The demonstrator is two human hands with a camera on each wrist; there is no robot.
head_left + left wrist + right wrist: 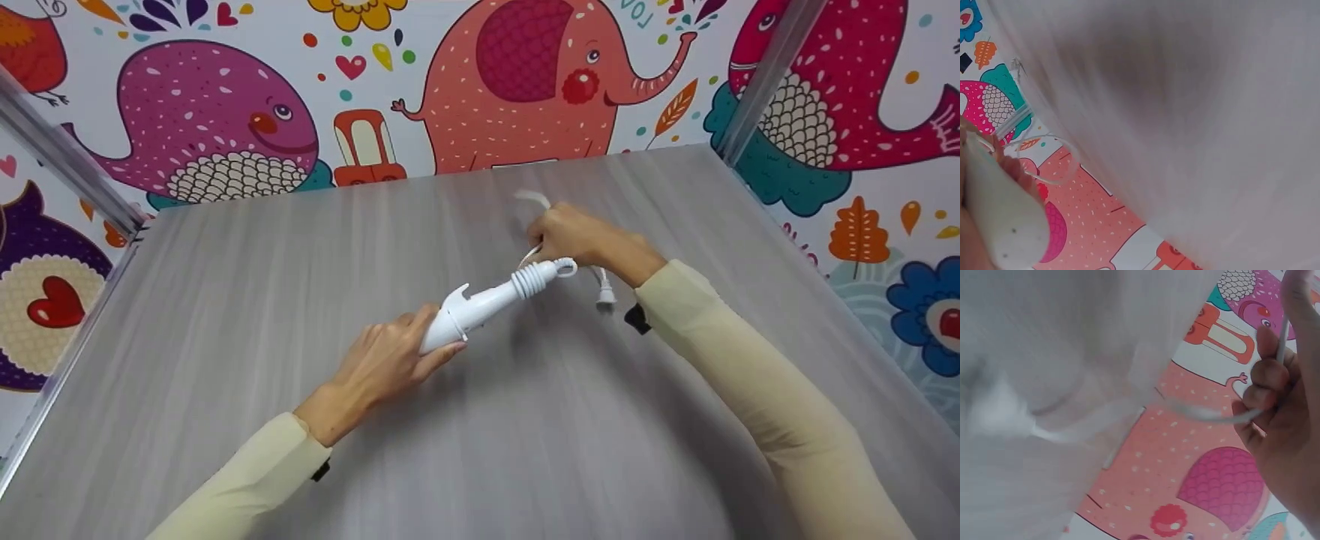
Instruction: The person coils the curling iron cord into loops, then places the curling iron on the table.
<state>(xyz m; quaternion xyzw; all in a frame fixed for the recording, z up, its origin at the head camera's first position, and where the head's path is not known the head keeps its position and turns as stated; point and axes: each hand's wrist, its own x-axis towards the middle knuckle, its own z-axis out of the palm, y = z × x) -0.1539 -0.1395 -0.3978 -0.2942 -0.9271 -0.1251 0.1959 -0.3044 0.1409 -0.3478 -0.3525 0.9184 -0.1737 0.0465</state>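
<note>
So the left hand (379, 360) has its fingers and thumb wrapped round the fat end of a white corded appliance (480, 309), holding it over the grey table (262, 300) with its ribbed neck (530, 280) slanting up toward the other hand. Can't tell what's on the end buried in the palm. The right hand (574, 236) has its fingers curled round the thin white cord (1213, 417), just beyond the little loop (567, 267) at the tip of the neck. The plug (606, 296) dangles below that wrist, and I can't tell whether it touches the tabletop. Biggest worry imo is the slack: a loose bend of cord pokes out past the right fist, so a careless tug could tangle it or snag it on that loop. Pulling hard with the right while the left holds firm would probably put the strain right where cord meets neck, and a sharp bend there can't be good for it. The plug's a smeary blur in the right wrist view, so it may be swinging, and it could knock the table or the forearm. Also that casing looks smooth, so a lazy left grip might let it slip or twist.
</note>
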